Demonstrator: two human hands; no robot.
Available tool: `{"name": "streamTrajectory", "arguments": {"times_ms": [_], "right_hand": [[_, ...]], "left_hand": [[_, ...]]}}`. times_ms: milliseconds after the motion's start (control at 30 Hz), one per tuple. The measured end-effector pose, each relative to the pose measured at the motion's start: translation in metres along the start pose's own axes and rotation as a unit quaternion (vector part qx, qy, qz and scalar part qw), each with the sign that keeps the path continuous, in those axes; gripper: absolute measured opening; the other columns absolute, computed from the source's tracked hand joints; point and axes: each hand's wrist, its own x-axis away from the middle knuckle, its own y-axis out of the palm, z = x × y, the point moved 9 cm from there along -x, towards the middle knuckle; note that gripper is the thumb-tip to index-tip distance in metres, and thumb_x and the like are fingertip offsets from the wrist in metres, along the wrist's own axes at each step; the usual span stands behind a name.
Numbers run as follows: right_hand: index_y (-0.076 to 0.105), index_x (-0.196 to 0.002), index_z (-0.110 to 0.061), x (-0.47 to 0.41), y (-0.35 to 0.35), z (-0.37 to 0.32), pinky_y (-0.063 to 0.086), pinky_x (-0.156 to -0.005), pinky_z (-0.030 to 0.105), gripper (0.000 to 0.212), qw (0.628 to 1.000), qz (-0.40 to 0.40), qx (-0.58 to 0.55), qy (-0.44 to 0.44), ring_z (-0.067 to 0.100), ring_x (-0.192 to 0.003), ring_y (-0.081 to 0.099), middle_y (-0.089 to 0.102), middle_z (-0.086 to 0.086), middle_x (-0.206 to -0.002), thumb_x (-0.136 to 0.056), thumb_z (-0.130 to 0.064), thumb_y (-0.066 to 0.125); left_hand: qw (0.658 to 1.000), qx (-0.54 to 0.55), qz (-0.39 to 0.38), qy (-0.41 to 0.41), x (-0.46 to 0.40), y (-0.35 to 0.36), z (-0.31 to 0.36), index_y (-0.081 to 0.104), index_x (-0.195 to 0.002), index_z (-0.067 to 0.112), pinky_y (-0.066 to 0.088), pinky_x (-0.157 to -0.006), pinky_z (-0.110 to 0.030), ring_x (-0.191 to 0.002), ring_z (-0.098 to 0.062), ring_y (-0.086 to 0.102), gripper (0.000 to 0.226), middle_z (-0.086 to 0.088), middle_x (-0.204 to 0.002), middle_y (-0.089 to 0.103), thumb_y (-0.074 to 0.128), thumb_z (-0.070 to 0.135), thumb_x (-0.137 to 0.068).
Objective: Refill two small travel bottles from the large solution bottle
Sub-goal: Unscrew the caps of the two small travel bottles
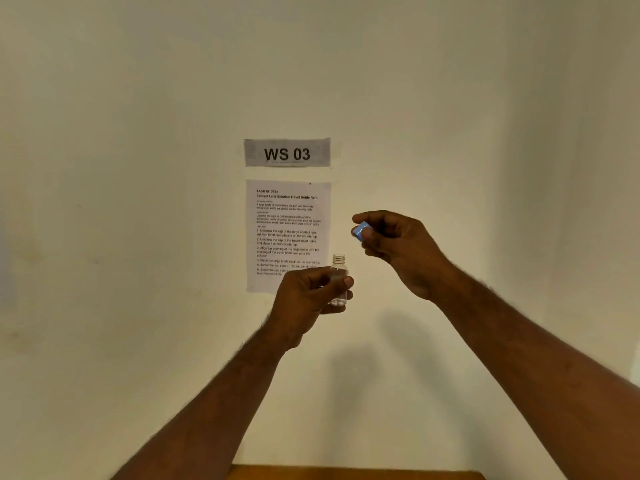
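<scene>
1. Small clear travel bottle (338,284): held upright in mid-air in front of the wall, in the left grip. Neck threads bare, mouth open, no cap on it. Body looks see-through; no liquid level can be made out.
2. Left hand (308,296): grip closed round the lower body of the bottle, thumb across the front, other fingers wrapped behind. Neck and shoulder of the bottle stand clear above the grip.
3. Blue cap (361,230): pinched in the right grip, up and to the right of the left grip, apart from the bottle mouth. Cap is tilted, one face turned toward the bottle.
4. Right hand (398,247): fingertips pressed together on the cap, remaining fingers curled in; forearm runs in from lower right.
5. Nothing lies between the cap and the bottle mouth; open air only.
6. Behind the left grip: printed instruction sheet (288,233) fixed to the wall (138,237). Left hand and bottle cover its lower right corner. Heading reads "Contact Lens Solution Travel Bottle Refill"; smaller lines are only partly legible.
7. Above the sheet: grey label reading "WS 03" (287,153).
8. Below both grips: a strip of brown tabletop (353,473) at the bottom edge of the view. Shadows of both arms fall on the wall beneath the hands.
</scene>
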Motion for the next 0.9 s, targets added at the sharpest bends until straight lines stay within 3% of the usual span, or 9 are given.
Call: {"name": "streamTrajectory", "arguments": {"times_ms": [100,200,300,433,600,700,800,900], "right_hand": [[0.067,-0.107,-0.006,0.026,-0.002,0.037,0.055,-0.083,0.028,0.022,0.995,0.031,-0.091,0.035,0.021,-0.096,0.070,0.073,0.013,-0.105,-0.086,0.000,0.071],[0.061,-0.103,0.000,0.062,0.003,0.085,0.056,-0.083,0.031,0.024,0.990,0.058,-0.099,0.079,0.021,-0.091,0.070,0.072,0.019,-0.104,-0.083,0.008,0.071],[0.061,-0.100,-0.002,0.106,0.017,0.132,0.056,-0.082,0.028,0.023,0.988,0.062,-0.079,0.120,0.021,-0.093,0.070,0.074,0.019,-0.105,-0.082,0.006,0.073],[0.071,-0.112,-0.016,0.164,0.045,0.187,0.056,-0.085,0.024,0.034,0.985,0.049,-0.034,0.162,0.018,-0.101,0.071,0.076,0.005,-0.105,-0.083,0.002,0.074],[0.073,-0.102,-0.023,0.239,0.080,0.258,0.054,-0.070,0.019,0.027,0.966,0.029,0.065,0.249,0.008,-0.086,0.072,0.077,-0.009,-0.092,-0.081,-0.007,0.077],[0.068,-0.094,-0.026,0.286,0.103,0.301,0.054,-0.064,0.017,0.026,0.945,0.019,0.113,0.307,0.005,-0.080,0.072,0.075,-0.010,-0.087,-0.076,-0.011,0.079],[0.066,-0.090,-0.027,0.330,0.129,0.340,0.053,-0.062,0.016,0.026,0.928,0.005,0.157,0.337,-0.001,-0.075,0.069,0.073,-0.013,-0.083,-0.075,-0.013,0.081],[0.065,-0.090,-0.029,0.375,0.148,0.376,0.052,-0.064,0.018,0.024,0.908,0.000,0.191,0.374,-0.005,-0.077,0.065,0.070,-0.016,-0.081,-0.077,-0.015,0.079]], "left_hand": [[0.999,-0.028,0.016,-0.007,0.021,-0.016,-0.024,0.080,-0.094,0.016,0.065,-0.076,-0.039,-0.092,-0.023,0.074,0.011,-0.006,-0.107,0.076,0.082,0.015,-0.083],[0.994,-0.094,0.043,-0.030,0.055,-0.033,-0.056,0.082,-0.094,0.027,0.061,-0.065,-0.029,-0.081,-0.017,0.071,0.016,0.003,-0.097,0.076,0.086,0.021,-0.080],[0.984,-0.158,0.059,-0.062,0.096,-0.050,-0.099,0.081,-0.096,0.024,0.056,-0.067,-0.028,-0.082,-0.022,0.070,0.020,0.001,-0.096,0.075,0.088,0.023,-0.077],[0.970,-0.215,0.062,-0.091,0.159,-0.066,-0.150,0.079,-0.096,0.012,0.056,-0.075,-0.022,-0.080,-0.013,0.070,0.036,-0.002,-0.092,0.076,0.091,0.031,-0.067],[0.950,-0.236,0.053,-0.197,0.241,-0.078,-0.224,0.078,-0.097,0.009,0.056,-0.072,-0.025,-0.079,-0.006,0.068,0.033,-0.005,-0.091,0.074,0.094,0.014,-0.068],[0.932,-0.270,0.024,-0.242,0.284,-0.082,-0.263,0.078,-0.101,0.011,0.050,-0.063,-0.012,-0.078,0.001,0.064,0.036,-0.001,-0.091,0.070,0.094,0.014,-0.069],[0.912,-0.298,0.003,-0.283,0.320,-0.087,-0.299,0.077,-0.106,0.010,0.052,-0.067,-0.010,-0.084,-0.010,0.066,0.038,0.005,-0.092,0.067,0.092,0.015,-0.071],[0.890,-0.310,-0.015,-0.333,0.351,-0.090,-0.332,0.077,-0.107,0.010,0.059,-0.078,-0.025,-0.092,-0.019,0.068,0.038,-0.001,-0.098,0.069,0.091,0.011,-0.072]]}}
